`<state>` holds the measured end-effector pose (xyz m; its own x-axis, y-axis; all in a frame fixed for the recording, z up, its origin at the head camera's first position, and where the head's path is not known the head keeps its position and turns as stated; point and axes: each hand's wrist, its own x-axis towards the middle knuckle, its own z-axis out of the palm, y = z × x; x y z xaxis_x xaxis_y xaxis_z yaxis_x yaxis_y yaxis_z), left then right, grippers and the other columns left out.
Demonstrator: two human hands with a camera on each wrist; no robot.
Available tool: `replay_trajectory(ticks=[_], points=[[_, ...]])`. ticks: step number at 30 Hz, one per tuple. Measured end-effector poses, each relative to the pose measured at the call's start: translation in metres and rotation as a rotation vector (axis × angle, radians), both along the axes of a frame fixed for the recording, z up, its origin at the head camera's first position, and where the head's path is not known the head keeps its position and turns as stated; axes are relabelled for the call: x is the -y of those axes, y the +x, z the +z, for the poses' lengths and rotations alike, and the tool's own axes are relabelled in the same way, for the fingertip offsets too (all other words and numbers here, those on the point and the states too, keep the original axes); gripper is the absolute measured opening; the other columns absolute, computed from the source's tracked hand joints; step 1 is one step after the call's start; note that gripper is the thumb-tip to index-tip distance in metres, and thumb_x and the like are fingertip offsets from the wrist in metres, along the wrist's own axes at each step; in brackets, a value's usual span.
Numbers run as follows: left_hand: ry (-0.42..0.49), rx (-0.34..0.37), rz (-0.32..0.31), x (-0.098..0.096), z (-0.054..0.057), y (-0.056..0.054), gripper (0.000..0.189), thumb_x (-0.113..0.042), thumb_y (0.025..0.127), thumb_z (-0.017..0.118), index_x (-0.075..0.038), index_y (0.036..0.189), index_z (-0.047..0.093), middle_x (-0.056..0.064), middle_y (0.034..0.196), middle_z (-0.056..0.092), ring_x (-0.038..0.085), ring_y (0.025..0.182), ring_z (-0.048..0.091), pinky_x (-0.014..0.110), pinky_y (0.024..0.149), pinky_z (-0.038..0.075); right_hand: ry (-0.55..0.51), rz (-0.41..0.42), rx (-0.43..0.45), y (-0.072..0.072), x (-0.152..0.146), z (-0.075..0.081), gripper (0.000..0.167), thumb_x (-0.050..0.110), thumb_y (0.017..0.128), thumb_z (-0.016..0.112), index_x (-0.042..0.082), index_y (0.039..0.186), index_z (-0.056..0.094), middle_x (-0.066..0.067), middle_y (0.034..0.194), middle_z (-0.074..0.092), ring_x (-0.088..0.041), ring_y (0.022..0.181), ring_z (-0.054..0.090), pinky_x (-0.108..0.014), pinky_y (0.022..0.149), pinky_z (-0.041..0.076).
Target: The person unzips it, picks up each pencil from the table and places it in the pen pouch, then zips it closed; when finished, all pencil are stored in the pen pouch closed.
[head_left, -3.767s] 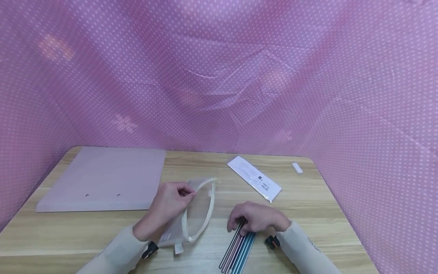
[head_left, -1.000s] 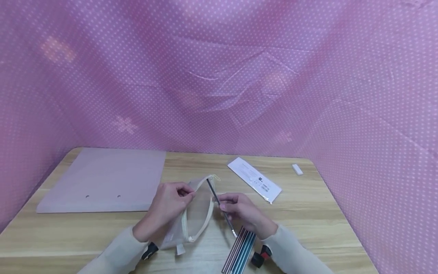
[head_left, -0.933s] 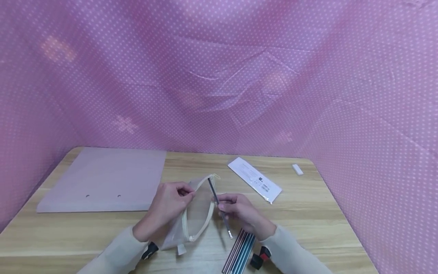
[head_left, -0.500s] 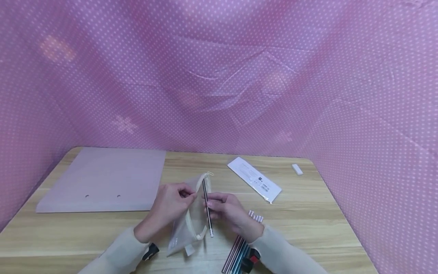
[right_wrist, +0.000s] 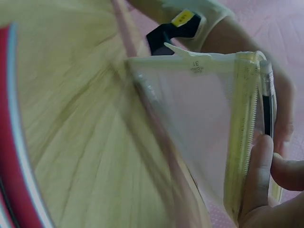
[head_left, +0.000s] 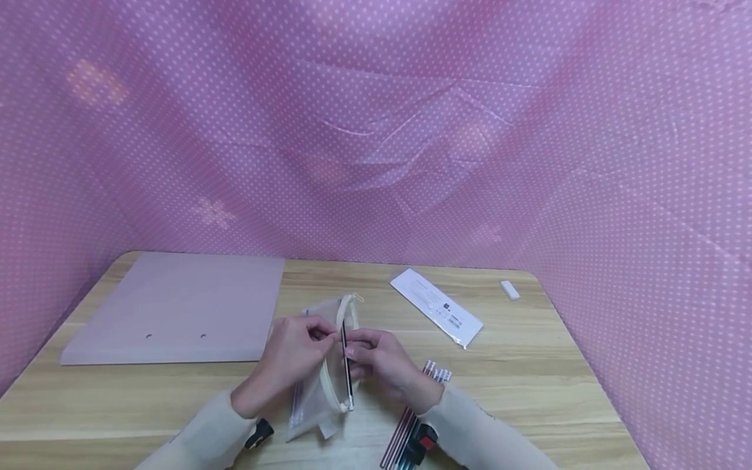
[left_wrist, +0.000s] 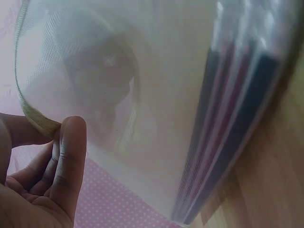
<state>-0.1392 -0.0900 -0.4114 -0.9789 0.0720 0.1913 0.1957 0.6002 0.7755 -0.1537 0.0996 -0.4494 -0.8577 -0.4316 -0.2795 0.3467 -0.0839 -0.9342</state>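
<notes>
My left hand [head_left: 288,356] pinches the zip edge of a translucent mesh pouch [head_left: 314,408], whose mouth gapes toward the right. Between thumb and fingers, my right hand [head_left: 388,365] holds a dark pencil [head_left: 348,375] lengthwise at that mouth; its eraser end [right_wrist: 267,78] points toward the person. In the right wrist view, the right thumb lies along the yellowish zip [right_wrist: 242,137]. Through the pouch wall in the left wrist view, several pencils [left_wrist: 218,118] lie along the bottom. More pencils [head_left: 399,437] rest on the table below the right forearm, partly hidden by it.
A pale folder [head_left: 182,307] with two holes covers the table's back left. Toward the back right lie a white flat packet [head_left: 437,307] with printing and a small white block [head_left: 510,290]. Pink dotted cloth [head_left: 376,163] hangs behind and at the sides.
My right hand picked a dark pencil from the loose bunch and carried it left to the pouch's mouth, turning it almost lengthwise. The pouch mouth has narrowed; the left hand keeps its pinch.
</notes>
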Motion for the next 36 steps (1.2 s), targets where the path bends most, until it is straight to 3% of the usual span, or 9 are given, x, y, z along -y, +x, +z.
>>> replay_trajectory(ticks=[5,9,14,17,23,31,36], points=[[0.032,0.046,-0.008,-0.003,0.001,0.003,0.003,-0.015,0.084,0.077,-0.015,0.08,0.078,-0.005,0.073,0.075,0.004,0.062,0.062,0.02,0.06,0.052,-0.01,0.0,0.013,0.001,0.001,0.001,0.041,-0.001,0.094,0.061,-0.009,0.133,0.056,0.005,0.095,0.076,-0.008,0.076,0.069,-0.022,0.067,0.059],[0.044,0.07,-0.007,-0.004,0.001,0.005,0.005,-0.015,0.083,0.078,-0.018,0.079,0.077,-0.006,0.073,0.075,0.005,0.063,0.063,0.02,0.06,0.053,-0.034,0.006,0.03,0.003,0.004,0.002,0.041,-0.001,0.094,0.06,-0.01,0.133,0.055,0.006,0.094,0.075,-0.007,0.076,0.069,-0.021,0.066,0.059],[0.035,0.056,-0.002,-0.004,0.001,0.005,0.005,-0.018,0.083,0.08,-0.02,0.079,0.078,-0.006,0.073,0.075,0.005,0.064,0.062,0.019,0.06,0.05,-0.058,0.042,0.043,0.004,0.005,0.004,0.042,-0.001,0.094,0.059,-0.011,0.135,0.053,0.007,0.09,0.073,-0.006,0.078,0.069,-0.019,0.065,0.058],[0.038,0.042,-0.008,-0.004,0.001,0.004,0.003,-0.018,0.083,0.079,-0.018,0.08,0.078,-0.006,0.073,0.075,0.004,0.063,0.062,0.019,0.059,0.05,-0.013,0.031,0.006,0.004,0.005,0.003,0.04,-0.001,0.094,0.06,-0.01,0.133,0.055,0.006,0.09,0.073,-0.007,0.078,0.068,-0.02,0.065,0.058],[0.044,0.041,-0.009,-0.004,0.002,0.004,0.003,-0.019,0.084,0.079,-0.018,0.081,0.078,-0.005,0.074,0.076,0.005,0.061,0.062,0.019,0.057,0.049,0.087,-0.009,-0.041,0.003,0.007,0.0,0.037,-0.001,0.093,0.063,-0.007,0.13,0.06,0.001,0.095,0.073,-0.008,0.076,0.068,-0.024,0.065,0.06],[0.045,0.049,-0.017,-0.005,0.003,0.005,0.008,-0.022,0.084,0.081,-0.015,0.082,0.079,-0.005,0.074,0.077,0.005,0.058,0.06,0.019,0.051,0.044,0.083,0.003,-0.018,0.007,0.011,-0.001,0.038,0.0,0.095,0.061,-0.007,0.132,0.06,-0.003,0.095,0.074,-0.01,0.073,0.069,-0.023,0.064,0.061],[0.055,0.042,-0.019,-0.004,0.002,0.004,0.005,-0.018,0.084,0.079,-0.013,0.082,0.079,-0.004,0.073,0.077,0.005,0.058,0.061,0.019,0.052,0.045,0.074,0.011,-0.024,0.007,0.008,-0.003,0.038,0.005,0.097,0.062,-0.003,0.135,0.06,-0.015,0.11,0.075,-0.013,0.084,0.073,-0.025,0.068,0.062]])
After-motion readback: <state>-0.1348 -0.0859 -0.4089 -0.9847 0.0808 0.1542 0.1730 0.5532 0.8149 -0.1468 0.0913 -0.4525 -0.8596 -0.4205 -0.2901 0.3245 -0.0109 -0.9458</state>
